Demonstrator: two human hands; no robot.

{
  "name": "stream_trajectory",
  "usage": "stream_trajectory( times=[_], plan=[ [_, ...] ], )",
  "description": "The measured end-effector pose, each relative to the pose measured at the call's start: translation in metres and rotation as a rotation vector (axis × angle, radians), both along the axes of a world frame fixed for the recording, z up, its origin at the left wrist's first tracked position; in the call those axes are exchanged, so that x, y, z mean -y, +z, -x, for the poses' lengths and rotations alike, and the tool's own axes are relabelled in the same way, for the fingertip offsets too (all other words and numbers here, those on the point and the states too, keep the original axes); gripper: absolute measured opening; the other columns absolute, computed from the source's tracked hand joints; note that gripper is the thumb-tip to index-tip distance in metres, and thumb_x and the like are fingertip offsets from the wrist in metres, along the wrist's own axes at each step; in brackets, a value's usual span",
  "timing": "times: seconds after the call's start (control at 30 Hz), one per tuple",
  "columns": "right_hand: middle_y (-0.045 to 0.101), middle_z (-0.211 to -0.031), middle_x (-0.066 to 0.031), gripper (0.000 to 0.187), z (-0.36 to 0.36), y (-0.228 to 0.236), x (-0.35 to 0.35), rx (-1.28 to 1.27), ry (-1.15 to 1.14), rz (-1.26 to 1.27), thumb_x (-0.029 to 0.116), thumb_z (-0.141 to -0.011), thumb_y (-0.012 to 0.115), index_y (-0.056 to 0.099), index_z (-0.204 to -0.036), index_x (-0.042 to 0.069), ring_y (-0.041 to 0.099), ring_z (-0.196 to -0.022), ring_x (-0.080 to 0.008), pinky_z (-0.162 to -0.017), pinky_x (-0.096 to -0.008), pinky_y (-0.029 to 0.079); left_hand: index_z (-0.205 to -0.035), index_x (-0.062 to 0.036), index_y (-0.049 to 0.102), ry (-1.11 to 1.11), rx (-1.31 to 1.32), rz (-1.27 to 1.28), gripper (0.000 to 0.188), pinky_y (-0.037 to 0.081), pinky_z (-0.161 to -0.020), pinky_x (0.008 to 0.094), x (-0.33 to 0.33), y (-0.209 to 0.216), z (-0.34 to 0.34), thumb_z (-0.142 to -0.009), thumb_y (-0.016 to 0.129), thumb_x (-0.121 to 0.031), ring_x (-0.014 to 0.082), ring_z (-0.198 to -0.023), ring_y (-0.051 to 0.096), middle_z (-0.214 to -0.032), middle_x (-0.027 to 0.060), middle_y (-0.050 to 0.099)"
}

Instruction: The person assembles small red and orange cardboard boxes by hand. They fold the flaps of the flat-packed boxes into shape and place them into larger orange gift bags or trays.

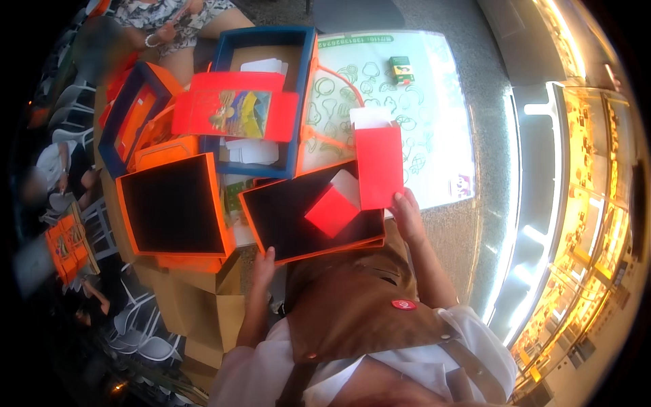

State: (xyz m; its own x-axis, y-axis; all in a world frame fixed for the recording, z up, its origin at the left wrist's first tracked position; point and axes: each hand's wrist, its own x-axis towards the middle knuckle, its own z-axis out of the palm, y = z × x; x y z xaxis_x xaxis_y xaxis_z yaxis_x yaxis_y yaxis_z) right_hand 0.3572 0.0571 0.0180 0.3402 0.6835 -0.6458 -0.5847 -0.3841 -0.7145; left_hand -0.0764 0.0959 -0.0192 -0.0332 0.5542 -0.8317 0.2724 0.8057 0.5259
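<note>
Our right hand [409, 216] lifts a red envelope [379, 166] at one o'clock; our left hand [263, 266] steadies the orange-rimmed box [298, 230] on the table [444, 122].

Two shallow orange-rimmed box trays with black insides lie at the worktop's near edge, one [173, 203] left and one [298, 217] right. Two deeper blue boxes [268, 41] [129, 115] sit toward the far edge. There are two plain red envelopes [378, 166] [331, 211] and one small green carton [401, 68].

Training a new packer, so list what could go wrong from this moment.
The right hand holds the red envelope only by its lower edge, so it may tip or drop its white insert. The left hand grips just one corner of the black-lined orange box, which overhangs the table edge and could slide off. The loose red card inside might spill.
</note>
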Motion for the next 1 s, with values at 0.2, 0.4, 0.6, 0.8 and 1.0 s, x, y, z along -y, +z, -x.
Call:
stream_trajectory(
  times=[0.2,0.4,0.6,0.8,1.0],
  plan=[
    [0.059,-0.123,-0.0126,0.038,0.01,-0.006,-0.031,0.039,-0.096,-0.115,0.03,-0.102,0.055,0.05,-0.126,0.002,0.058,-0.114,-0.0219,-0.1,-0.0411,0.046,-0.142,-0.0006,0.038,-0.148,-0.087,0.094,0.048,0.065,-0.063,0.0381,-0.025,0.015,-0.01,-0.103,0.052,-0.026,0.0274,-0.094,0.068,-0.125,0.0162,0.056],
    [0.06,-0.124,-0.0075,0.049,-0.01,-0.033,-0.038,0.091,-0.072,-0.176,0.046,-0.099,0.056,0.051,-0.128,0.007,0.057,-0.114,-0.023,-0.096,-0.0423,0.045,-0.131,0.0045,0.047,-0.404,-0.247,-0.057,0.048,0.062,-0.057,0.0405,-0.045,0.048,-0.035,-0.099,0.058,-0.03,0.03,-0.073,0.071,-0.094,0.0222,0.065],
    [0.058,-0.122,-0.0081,0.045,-0.038,-0.072,-0.047,0.543,0.167,-0.083,0.041,-0.102,0.053,0.049,-0.129,0.006,0.057,-0.114,-0.0236,-0.098,-0.0428,0.044,-0.128,0.0071,0.048,-0.434,-0.319,-0.146,0.059,0.054,-0.082,0.0473,-0.054,0.041,-0.043,-0.095,0.063,-0.039,0.0425,-0.101,0.066,-0.109,0.0299,0.065],
    [0.057,-0.124,-0.0135,0.042,-0.059,-0.07,-0.041,0.79,0.235,0.021,0.031,-0.102,0.056,0.049,-0.132,0.001,0.059,-0.113,-0.0265,-0.099,-0.0442,0.047,-0.125,0.0047,0.052,-0.221,-0.294,-0.322,0.057,0.051,-0.091,0.0464,-0.009,-0.002,-0.007,-0.094,0.064,-0.042,0.0418,-0.108,0.064,-0.114,0.028,0.065],
    [0.064,-0.112,-0.0178,0.039,-0.029,0.036,-0.071,1.051,0.208,0.019,0.008,-0.092,0.067,0.052,-0.125,-0.007,0.064,-0.102,-0.0255,-0.084,-0.0376,0.055,-0.136,-0.0009,0.049,-0.054,-0.105,-0.316,0.052,0.052,-0.088,0.0413,-0.007,0.0,0.064,-0.098,0.059,-0.035,0.0327,-0.103,0.068,-0.111,0.0227,0.068]
  ],
)
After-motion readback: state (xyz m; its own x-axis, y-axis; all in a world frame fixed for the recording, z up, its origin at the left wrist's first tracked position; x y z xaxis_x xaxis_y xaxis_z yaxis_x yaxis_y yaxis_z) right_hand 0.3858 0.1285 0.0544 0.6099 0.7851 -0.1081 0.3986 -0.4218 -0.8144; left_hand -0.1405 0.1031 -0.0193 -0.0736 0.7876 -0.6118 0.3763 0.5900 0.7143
